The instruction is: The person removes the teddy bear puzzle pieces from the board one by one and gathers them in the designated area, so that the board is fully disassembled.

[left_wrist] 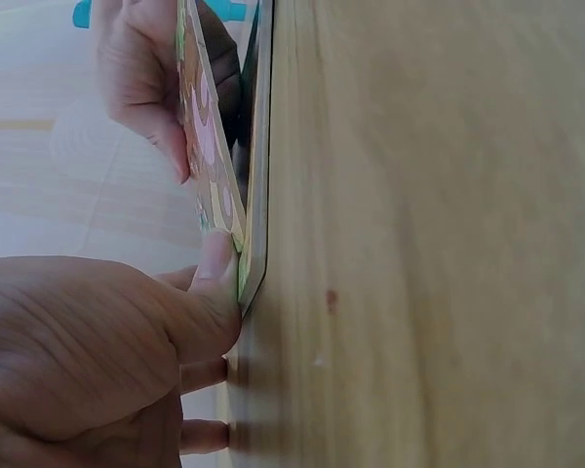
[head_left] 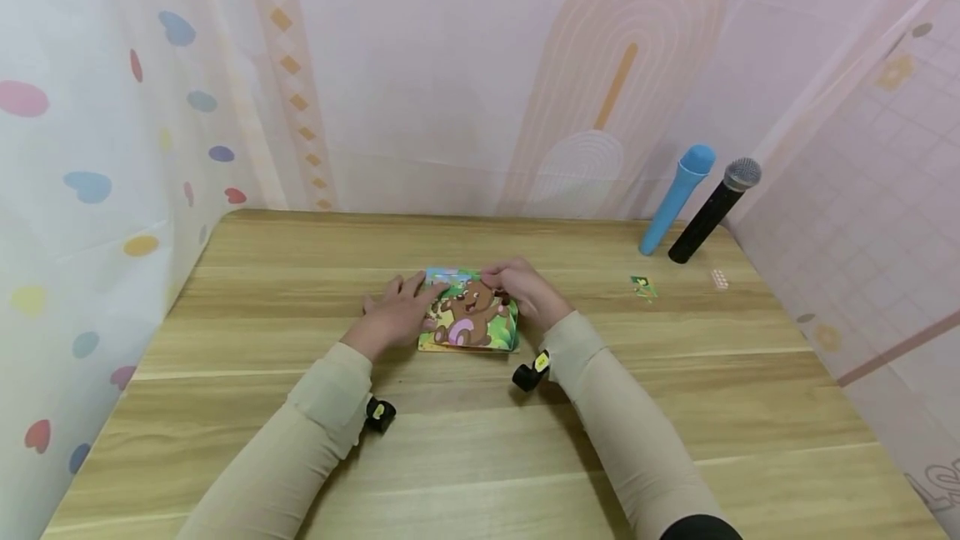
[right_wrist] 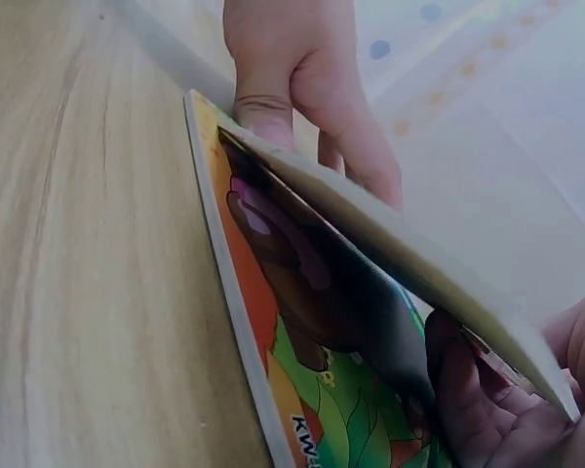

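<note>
A thin panel with a brown bear picture [head_left: 467, 325] lies tilted over a matching picture board [right_wrist: 356, 395] on the table. My right hand [head_left: 531, 290] pinches the panel's raised right side, thumb on top and fingers underneath, as the right wrist view shows. Opposite it, my left hand [head_left: 392, 317] rests its thumb on the panel's lowered left edge. The other left fingers are spread, their tips down at the table in the left wrist view. A dark gap opens between panel and board toward the right. Part of the panel's upper right is covered by the right hand.
At the back right, a blue microphone [head_left: 675, 202] and a black microphone [head_left: 708, 219] stand leaning. In front of them lie a small green card [head_left: 641, 286] and a small pink-and-white dotted piece [head_left: 720, 279]. Printed curtains [head_left: 420, 90] border the wooden table [head_left: 450, 473].
</note>
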Demonstrator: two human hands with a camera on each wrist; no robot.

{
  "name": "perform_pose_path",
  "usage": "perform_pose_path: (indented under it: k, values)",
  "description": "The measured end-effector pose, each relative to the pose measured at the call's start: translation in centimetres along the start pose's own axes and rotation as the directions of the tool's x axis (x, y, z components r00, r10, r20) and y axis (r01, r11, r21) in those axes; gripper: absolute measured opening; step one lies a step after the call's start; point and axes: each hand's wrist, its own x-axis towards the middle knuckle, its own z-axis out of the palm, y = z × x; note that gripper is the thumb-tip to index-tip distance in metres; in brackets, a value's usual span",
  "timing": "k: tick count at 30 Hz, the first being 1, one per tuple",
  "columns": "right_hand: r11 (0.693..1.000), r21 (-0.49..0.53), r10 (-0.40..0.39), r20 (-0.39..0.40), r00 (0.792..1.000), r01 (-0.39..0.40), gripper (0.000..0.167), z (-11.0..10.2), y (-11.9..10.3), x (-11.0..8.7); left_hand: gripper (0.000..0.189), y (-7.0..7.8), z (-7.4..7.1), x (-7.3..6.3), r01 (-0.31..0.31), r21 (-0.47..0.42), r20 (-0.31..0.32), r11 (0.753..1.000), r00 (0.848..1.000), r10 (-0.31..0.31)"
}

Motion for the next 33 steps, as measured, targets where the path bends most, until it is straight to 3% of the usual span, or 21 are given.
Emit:
perform_pose_path:
  k: [7, 10, 17, 25, 33]
  values:
    - [0.976, -0.21, -0.064, -0.026, 0.998, 0.057, 0.027, -0.29, -0.48, -0.72, 0.068, 0.42, -0.12, -0.1, 0.002, -0.015, 0.012, 1.0, 1.0, -0.002]
    - [0.965, -0.253, -0.085, -0.034, 0.996, 0.073, 0.028, -0.38, -0.79, -1.0, 0.067, 0.48, -0.11, -0.11, 0.008, -0.017, 0.012, 1.0, 1.0, -0.008]
    - [0.986, -0.152, -0.059, 0.03, 0.998, 0.063, 0.031, -0.55, -0.52, -0.61, 0.069, 0.21, -0.15, -0.15, 0.001, -0.027, 0.0, 1.0, 1.0, -0.001]
    - [0.984, -0.163, -0.06, 0.088, 0.994, 0.074, 0.034, -0.18, -0.5, -0.39, 0.068, -0.11, 0.06, -0.13, -0.018, -0.026, -0.007, 0.999, 1.0, 0.018]
    - [0.999, -0.038, -0.019, 0.067, 0.998, 0.022, 0.031, 0.22, -0.1, -0.27, 0.069, 0.09, -0.17, -0.35, -0.015, -0.021, -0.007, 1.0, 1.0, 0.015]
